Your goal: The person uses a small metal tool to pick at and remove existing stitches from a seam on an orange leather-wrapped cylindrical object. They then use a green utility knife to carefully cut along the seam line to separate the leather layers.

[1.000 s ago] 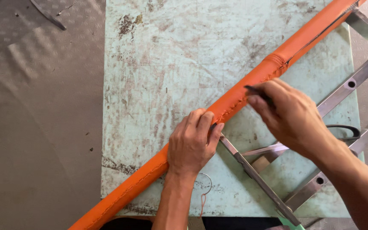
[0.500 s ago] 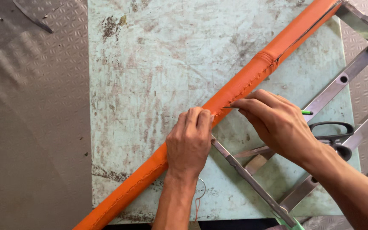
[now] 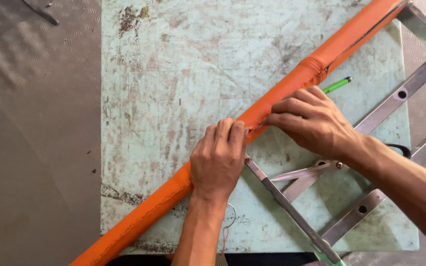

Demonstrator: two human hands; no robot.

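- Your left hand [image 3: 219, 156] presses down on the orange tube [image 3: 292, 83], fingers curled over its top; that grip is closed on the tube about midway along it.
- The tube lies slantwise across the worn pale green desk [image 3: 173, 74], from the lower left edge up to the upper right corner.
- Your right hand [image 3: 311, 120] has come down onto the tube since a second ago, when it was raised with a dark tool. Its fingertips now pinch narrowly at the seam, just beside your left fingers; what they pinch is too small to tell.
- A green pen [image 3: 336, 85] now shows beyond your right knuckles, lying on the desk.
- The work point has shifted down the tube, nearer the left hand, suggesting the seam work is progressing along its length.
- The metal frame [image 3: 292, 207] lies under your right wrist, apart from the seam.
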